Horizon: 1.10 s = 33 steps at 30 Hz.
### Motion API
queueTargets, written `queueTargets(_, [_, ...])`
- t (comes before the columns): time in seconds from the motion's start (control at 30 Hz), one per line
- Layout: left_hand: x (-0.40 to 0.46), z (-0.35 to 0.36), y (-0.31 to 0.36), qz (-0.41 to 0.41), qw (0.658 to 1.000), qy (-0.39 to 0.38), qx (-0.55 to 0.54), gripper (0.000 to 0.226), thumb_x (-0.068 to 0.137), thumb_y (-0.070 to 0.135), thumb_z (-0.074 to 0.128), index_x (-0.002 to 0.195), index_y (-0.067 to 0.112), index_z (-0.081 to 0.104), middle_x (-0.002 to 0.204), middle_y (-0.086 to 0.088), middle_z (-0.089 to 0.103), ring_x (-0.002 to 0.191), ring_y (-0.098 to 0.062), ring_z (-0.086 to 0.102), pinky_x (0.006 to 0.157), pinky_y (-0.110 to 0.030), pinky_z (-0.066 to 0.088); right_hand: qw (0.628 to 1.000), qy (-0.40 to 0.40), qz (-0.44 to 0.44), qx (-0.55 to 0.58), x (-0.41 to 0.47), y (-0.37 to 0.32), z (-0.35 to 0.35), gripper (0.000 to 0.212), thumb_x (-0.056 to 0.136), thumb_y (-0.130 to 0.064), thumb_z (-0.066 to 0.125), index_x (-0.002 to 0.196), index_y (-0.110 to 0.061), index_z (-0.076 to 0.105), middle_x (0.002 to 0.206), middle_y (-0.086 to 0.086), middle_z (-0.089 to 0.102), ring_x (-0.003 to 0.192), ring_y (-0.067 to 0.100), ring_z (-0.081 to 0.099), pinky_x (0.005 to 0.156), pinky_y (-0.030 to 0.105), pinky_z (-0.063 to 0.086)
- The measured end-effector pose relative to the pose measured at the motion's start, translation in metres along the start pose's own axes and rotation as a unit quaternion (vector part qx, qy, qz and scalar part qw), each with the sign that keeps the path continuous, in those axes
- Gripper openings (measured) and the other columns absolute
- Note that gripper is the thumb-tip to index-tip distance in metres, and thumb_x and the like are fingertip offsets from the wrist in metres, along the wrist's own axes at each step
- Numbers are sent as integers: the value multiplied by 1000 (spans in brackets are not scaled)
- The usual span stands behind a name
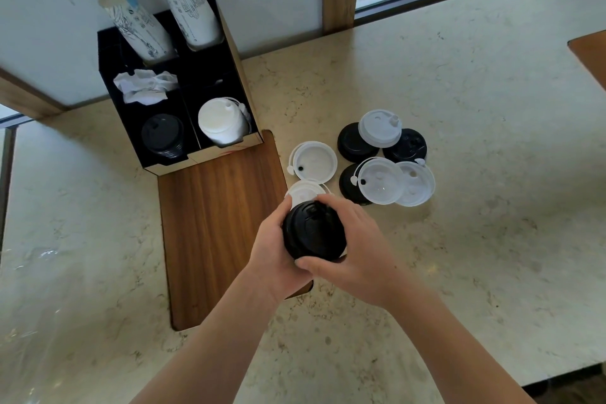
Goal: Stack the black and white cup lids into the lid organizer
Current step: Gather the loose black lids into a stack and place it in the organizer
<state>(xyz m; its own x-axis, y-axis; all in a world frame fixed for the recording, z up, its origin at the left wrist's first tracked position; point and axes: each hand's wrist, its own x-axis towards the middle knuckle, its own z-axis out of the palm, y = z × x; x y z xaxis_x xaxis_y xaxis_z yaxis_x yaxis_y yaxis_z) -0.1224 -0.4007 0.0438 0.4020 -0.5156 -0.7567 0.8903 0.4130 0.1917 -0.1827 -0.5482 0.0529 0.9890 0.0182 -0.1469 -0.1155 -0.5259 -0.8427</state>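
— What are the hands doing?

— I'm seeing both of them holding one black lid [313,230] above the counter [459,82]. The left hand [273,251] is curling round its left edge, and the right hand [352,248] is gripping it from the right, thumb along the near rim.

— Where's the organizer sitting?

— The lid organizer [229,52] is standing at the far left against the wall, partly on a wooden board [216,207]. Its front left slot is holding a stack of black lids [162,136], the front right a stack of white lids [221,123]. Crumpled paper [144,86] is lying in a middle slot, and two cup stacks [164,10] are leaning out of the back.

— Anything lying around the hands?

— A white lid [303,191] is peeking out just beyond the fingers, another upturned white lid [314,161] is lying past it, and a loose pile of lids [387,157], black and white overlapping, is resting to the right.
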Motion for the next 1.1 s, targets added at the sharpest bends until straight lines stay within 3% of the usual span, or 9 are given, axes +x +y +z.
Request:
queueTargets(0.13, [1,0,-1,19,999,10,30,68,87,63,68,131,11,72,134,-16,70,124,-34,66,100,-47,56,1000,-10,14,-18,0,4,3,89,71,-71,73,146,-38,40,140,-24,51,132,4,44,111,44,41])
queueTargets(0.27, [7,9,1,37,991,-47,117,46,80,22,78,125,14,71,113,-16,71,96,-34,73,78,-46,60,999,-7,28,36,0,12,-4,86,68,-69,78,144,-48,43,139,-33,50,136,0,39,110,35,43])
queueTargets(0.37, [23,28,4,53,978,13,201,49,73,12,74,121,20,72,117,-16,67,98,-36,67,71,-45,60,992,-53,78,86,5,30,-26,88,66,-74,78,143,-46,48,142,-32,47,137,-7,37,108,22,38])
queueTargets(0.47, [40,44,15,69,971,62,221,34,71,10,74,103,19,74,107,-15,62,87,-37,63,65,-44,57,979,22,167,118,27,62,-67,74,67,-83,70,126,-37,66,129,-28,61,118,-11,57,92,20,47])
queueTargets(0.6, [62,63,44,64,970,94,214,12,84,14,71,95,13,67,101,-16,59,79,-35,66,65,-44,59,948,169,268,-16,83,116,-118,37,90,-42,71,117,-16,71,114,-5,73,109,17,68,81,26,48])
queueTargets(0.73, [90,92,77,45,962,103,250,10,80,22,76,77,12,76,96,-16,62,83,-37,66,74,-47,62,934,144,315,-90,131,148,-134,55,87,-34,74,131,-5,59,131,12,63,121,30,58,97,39,50])
queueTargets(0.8, [101,102,90,15,967,98,233,19,78,25,78,88,9,75,99,-19,65,84,-38,67,74,-46,62,929,135,327,-105,144,153,-135,64,82,-39,78,131,-5,54,133,14,54,124,34,53,98,44,49])
queueTargets(0.93, [120,109,94,-13,972,95,217,29,81,28,75,99,6,68,100,-21,68,92,-39,67,77,-43,62,930,92,316,-167,156,157,-130,74,73,-54,85,124,-13,51,129,9,50,122,33,47,98,47,47])
queueTargets(1.1, [135,125,92,20,952,113,285,22,86,27,73,99,11,66,101,-17,65,92,-35,63,78,-43,60,922,62,350,-152,166,166,-124,58,71,-53,87,95,-13,53,118,12,55,116,33,51,95,44,46])
